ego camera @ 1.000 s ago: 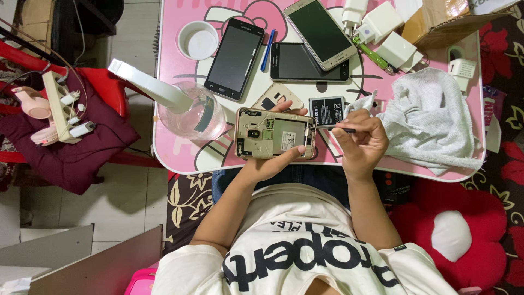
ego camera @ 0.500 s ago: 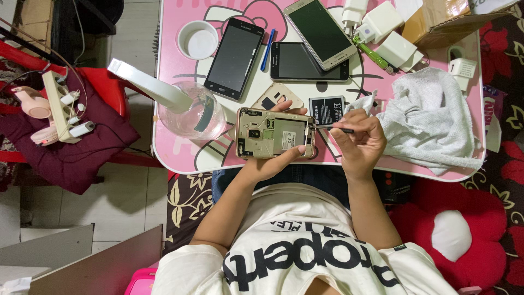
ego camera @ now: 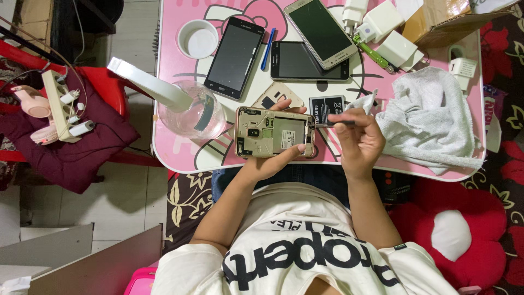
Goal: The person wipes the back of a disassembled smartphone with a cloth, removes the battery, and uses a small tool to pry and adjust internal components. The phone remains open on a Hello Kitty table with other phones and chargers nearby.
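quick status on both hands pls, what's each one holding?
Left hand: closed around the gold phone with its back cover off, held flat.
Right hand: fingers pinched on a thin dark tool at the phone's edge.

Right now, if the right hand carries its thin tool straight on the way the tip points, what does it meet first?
The right hand pinches a thin dark tool pointing toward the opened phone in the left hand. It would likely meet that phone's near edge first, though the height above it is unclear.
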